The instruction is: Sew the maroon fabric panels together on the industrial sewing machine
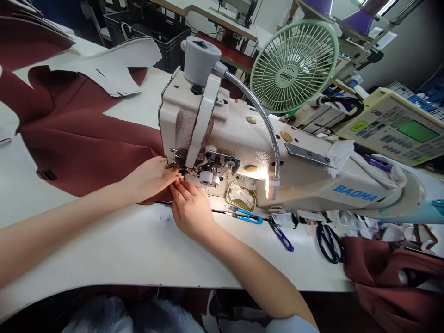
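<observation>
Both hands meet at the needle area of a sewing machine (249, 143). My left hand (151, 178) rests over a large maroon piece of material (93, 155), its fingers bent together and closed on the material beside the presser foot. My right hand (192, 208) lies just in front of the machine head, fingers stretched flat and fingertips close to the left ones at the material's edge. The machine head hides the needle, and the hands cover the edge being held. A small dark patch (46, 175) shows at the material's left end.
Right of my right hand are a small tray (242, 196), blue thread snips (248, 216), purple snips (281, 236) and black-handled scissors (330, 243). A green fan (294, 67) and a control panel (395, 125) stand behind. More maroon pieces (391, 273) hang at the right edge.
</observation>
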`<move>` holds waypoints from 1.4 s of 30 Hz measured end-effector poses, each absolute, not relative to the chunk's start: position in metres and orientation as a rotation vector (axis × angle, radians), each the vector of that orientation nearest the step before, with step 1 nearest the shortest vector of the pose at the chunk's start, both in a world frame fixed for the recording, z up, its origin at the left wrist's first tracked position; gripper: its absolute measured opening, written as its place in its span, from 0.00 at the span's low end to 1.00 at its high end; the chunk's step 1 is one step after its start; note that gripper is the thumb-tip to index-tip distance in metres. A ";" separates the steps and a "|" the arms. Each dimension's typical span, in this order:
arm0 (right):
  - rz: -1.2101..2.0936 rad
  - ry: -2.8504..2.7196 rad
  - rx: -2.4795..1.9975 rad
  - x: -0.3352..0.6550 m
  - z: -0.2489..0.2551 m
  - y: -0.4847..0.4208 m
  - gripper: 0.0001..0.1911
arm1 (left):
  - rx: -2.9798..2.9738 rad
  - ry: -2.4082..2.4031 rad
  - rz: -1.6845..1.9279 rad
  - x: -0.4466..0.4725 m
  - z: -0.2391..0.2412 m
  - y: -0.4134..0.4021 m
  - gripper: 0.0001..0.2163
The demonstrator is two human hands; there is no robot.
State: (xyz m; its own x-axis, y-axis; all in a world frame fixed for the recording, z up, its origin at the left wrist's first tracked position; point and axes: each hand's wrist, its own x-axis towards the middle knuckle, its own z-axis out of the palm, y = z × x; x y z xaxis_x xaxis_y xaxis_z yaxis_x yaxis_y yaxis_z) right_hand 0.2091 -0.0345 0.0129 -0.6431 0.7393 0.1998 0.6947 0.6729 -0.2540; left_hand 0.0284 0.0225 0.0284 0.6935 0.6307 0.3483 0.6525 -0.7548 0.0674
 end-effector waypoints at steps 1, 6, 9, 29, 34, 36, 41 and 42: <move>0.222 -2.593 -1.119 0.209 0.013 -0.036 0.21 | -2.837 -1.112 -0.564 0.028 0.028 0.022 0.10; 0.259 -2.580 -1.100 0.207 0.012 -0.040 0.20 | -2.883 -1.251 -0.458 0.035 0.027 0.016 0.10; 0.291 -2.592 -1.109 0.205 0.012 -0.039 0.19 | -2.893 -1.278 -0.412 0.039 0.027 0.015 0.10; 0.292 -2.623 -1.256 0.205 0.015 -0.033 0.27 | -2.938 -1.179 -0.534 0.019 0.014 0.021 0.07; 0.270 -2.614 -1.238 0.205 0.015 -0.035 0.25 | -2.956 -1.202 -0.630 0.021 0.016 0.021 0.05; 0.259 -2.608 -1.226 0.204 0.015 -0.036 0.24 | -2.984 -1.189 -0.648 0.021 0.016 0.022 0.05; 0.242 -2.573 -1.209 0.205 0.016 -0.033 0.24 | -2.994 -1.170 -0.680 0.021 0.016 0.029 0.05; 0.234 -2.568 -1.201 0.205 0.015 -0.032 0.24 | -2.990 -1.164 -0.683 0.021 0.015 0.030 0.05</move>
